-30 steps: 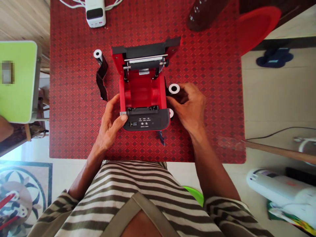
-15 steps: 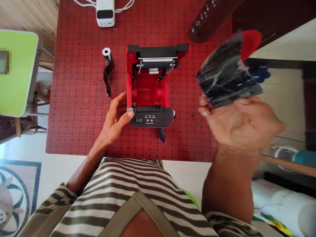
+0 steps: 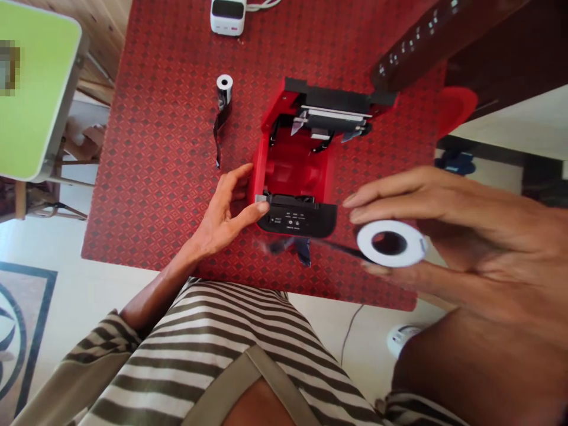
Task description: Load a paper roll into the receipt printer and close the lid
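Observation:
A red and black thermal printer [image 3: 297,220] stands on the table with its lid [image 3: 339,100] raised and its red paper bay bare. My left hand [image 3: 226,213] grips the printer's front left corner, thumb on the black panel, fingers down the side. To the right of the printer, my right hand [image 3: 444,213] holds a paper roll [image 3: 412,258] between thumb and fingers. The roll's white end and hollow core face up, and a dark strip trails left from it, blurred. Farther back lies a second, smaller roll [image 3: 225,89] with a dark curled tail.
A red patterned cloth covers the table [image 3: 168,177]. At the back are a white power bank [image 3: 228,18] with cables and a dark brown cylinder [image 3: 417,44]. A red round object [image 3: 457,109] sits at the right edge; a green-topped table [image 3: 39,89] stands left.
My right hand has come left and closer, turning so the roll shows end-on instead of the wide dark sheet. The view has shifted and tilted; my left hand stays on the printer.

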A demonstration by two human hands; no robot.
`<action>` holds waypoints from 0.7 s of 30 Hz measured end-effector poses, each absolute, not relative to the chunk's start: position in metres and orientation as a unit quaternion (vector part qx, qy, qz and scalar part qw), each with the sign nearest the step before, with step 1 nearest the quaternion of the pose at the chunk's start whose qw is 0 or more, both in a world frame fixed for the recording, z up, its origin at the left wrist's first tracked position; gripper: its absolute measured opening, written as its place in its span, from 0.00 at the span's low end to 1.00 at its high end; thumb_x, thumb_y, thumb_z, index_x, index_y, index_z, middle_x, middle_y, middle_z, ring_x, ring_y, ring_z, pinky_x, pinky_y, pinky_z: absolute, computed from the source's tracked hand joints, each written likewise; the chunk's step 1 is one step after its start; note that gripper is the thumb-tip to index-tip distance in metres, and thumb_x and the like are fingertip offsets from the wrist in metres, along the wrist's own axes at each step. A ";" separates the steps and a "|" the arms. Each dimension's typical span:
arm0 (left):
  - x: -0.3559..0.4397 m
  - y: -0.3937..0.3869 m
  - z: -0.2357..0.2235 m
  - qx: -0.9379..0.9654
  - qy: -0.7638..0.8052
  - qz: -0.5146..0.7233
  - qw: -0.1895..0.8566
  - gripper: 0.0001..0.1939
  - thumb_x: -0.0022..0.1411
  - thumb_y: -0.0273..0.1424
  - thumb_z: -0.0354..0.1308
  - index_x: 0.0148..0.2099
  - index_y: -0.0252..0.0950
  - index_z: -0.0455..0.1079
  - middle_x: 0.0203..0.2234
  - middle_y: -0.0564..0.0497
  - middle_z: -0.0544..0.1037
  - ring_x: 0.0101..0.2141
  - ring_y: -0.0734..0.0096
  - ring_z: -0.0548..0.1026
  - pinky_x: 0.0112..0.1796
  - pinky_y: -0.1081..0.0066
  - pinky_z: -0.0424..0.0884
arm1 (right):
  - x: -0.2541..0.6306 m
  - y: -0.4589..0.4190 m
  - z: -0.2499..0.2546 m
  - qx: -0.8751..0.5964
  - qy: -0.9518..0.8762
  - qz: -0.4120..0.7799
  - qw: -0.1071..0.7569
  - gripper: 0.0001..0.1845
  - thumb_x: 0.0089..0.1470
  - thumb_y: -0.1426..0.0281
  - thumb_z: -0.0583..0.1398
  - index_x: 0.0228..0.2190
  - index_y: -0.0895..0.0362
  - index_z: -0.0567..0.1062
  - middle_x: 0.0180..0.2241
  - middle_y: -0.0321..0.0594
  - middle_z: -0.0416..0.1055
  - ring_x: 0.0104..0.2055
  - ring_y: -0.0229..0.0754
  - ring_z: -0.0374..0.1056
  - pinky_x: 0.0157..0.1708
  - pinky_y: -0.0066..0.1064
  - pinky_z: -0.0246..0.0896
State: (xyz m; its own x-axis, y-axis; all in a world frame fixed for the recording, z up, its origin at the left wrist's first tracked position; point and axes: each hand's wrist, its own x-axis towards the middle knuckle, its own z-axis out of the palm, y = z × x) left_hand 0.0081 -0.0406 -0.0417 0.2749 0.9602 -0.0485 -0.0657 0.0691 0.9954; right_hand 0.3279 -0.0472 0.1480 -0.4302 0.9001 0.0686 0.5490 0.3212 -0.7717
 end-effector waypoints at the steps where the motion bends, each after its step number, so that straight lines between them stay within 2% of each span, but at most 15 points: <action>1: 0.008 -0.041 -0.043 0.532 0.422 0.429 0.596 0.47 0.77 0.65 0.79 0.86 0.53 0.72 0.82 0.37 0.79 0.76 0.33 0.83 0.79 0.28 0.81 | 0.327 -0.040 0.150 -0.446 -0.787 0.354 0.239 0.15 0.74 0.44 0.79 0.56 0.31 0.95 0.54 0.38 0.93 0.50 0.55 0.90 0.53 0.50 0.89; 4: 0.008 -0.041 -0.046 0.544 0.416 0.433 0.586 0.48 0.77 0.65 0.79 0.86 0.51 0.72 0.81 0.35 0.79 0.78 0.30 0.80 0.79 0.24 0.80 | 0.321 -0.017 0.142 -0.451 -0.783 0.382 0.195 0.16 0.75 0.48 0.78 0.59 0.34 0.94 0.55 0.38 0.93 0.52 0.54 0.89 0.57 0.47 0.88; 6: 0.008 -0.042 -0.047 0.547 0.412 0.433 0.586 0.49 0.78 0.65 0.78 0.87 0.50 0.71 0.82 0.33 0.77 0.78 0.28 0.80 0.78 0.21 0.79 | 0.313 -0.007 0.130 -0.465 -0.740 0.448 0.191 0.16 0.73 0.50 0.79 0.58 0.38 0.94 0.52 0.38 0.94 0.50 0.53 0.90 0.54 0.45 0.89; 10: 0.011 -0.045 -0.048 0.543 0.413 0.434 0.588 0.48 0.78 0.65 0.78 0.88 0.53 0.70 0.82 0.35 0.77 0.78 0.29 0.79 0.78 0.23 0.79 | 0.294 -0.001 0.107 -0.468 -0.597 0.596 0.263 0.24 0.66 0.39 0.79 0.48 0.44 0.94 0.39 0.39 0.90 0.38 0.54 0.85 0.35 0.44 0.84; 14: 0.011 -0.046 -0.045 0.540 0.413 0.439 0.588 0.47 0.78 0.64 0.80 0.87 0.56 0.72 0.82 0.39 0.78 0.78 0.32 0.79 0.79 0.27 0.80 | 0.285 -0.005 0.100 -0.483 -0.558 0.596 0.315 0.29 0.60 0.33 0.80 0.38 0.45 0.91 0.31 0.38 0.81 0.31 0.51 0.75 0.31 0.44 0.76; 17: 0.009 -0.045 -0.041 0.540 0.417 0.436 0.588 0.47 0.78 0.64 0.80 0.87 0.55 0.73 0.82 0.38 0.78 0.78 0.32 0.80 0.78 0.27 0.80 | 0.286 -0.007 0.101 -0.478 -0.549 0.608 0.318 0.30 0.60 0.34 0.82 0.40 0.46 0.90 0.32 0.37 0.80 0.32 0.48 0.73 0.30 0.40 0.72; 21: 0.007 -0.044 -0.039 0.542 0.416 0.427 0.592 0.47 0.77 0.63 0.81 0.87 0.55 0.73 0.81 0.38 0.79 0.78 0.32 0.80 0.79 0.29 0.80 | 0.291 -0.004 0.099 -0.457 -0.561 0.626 0.290 0.27 0.55 0.46 0.89 0.45 0.45 0.90 0.37 0.34 0.84 0.35 0.46 0.78 0.32 0.36 0.77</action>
